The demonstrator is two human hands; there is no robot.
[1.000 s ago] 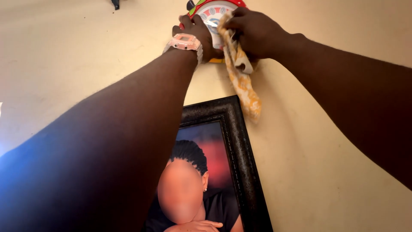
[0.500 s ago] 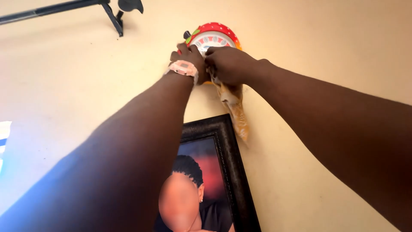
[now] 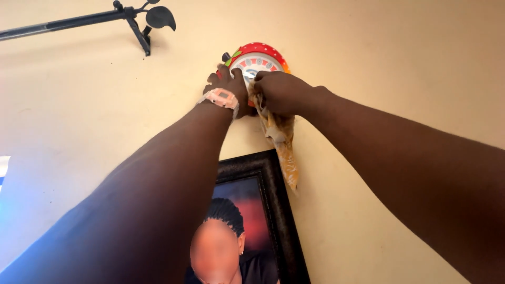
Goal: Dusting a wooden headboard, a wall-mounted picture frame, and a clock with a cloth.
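Observation:
A round wall clock [image 3: 261,57] with a red dotted rim and a pale face hangs high on the cream wall. My left hand [image 3: 229,87], with a pink wristwatch [image 3: 220,97] on the wrist, grips the clock's lower left edge. My right hand [image 3: 279,92] presses an orange and white patterned cloth [image 3: 281,139] against the clock's lower part. The cloth's loose end hangs down the wall below my hand. Both arms reach up from below and hide the bottom of the clock.
A dark-framed portrait photo [image 3: 263,210] hangs on the wall straight below the clock. At the upper left a black curtain rod [image 3: 68,22] with a bracket and a leaf-shaped end [image 3: 160,17] sticks out from the wall.
The view has tilted up, so the clock and both hands sit lower in the picture and the curtain rod has come into sight. Both hands stay on the clock.

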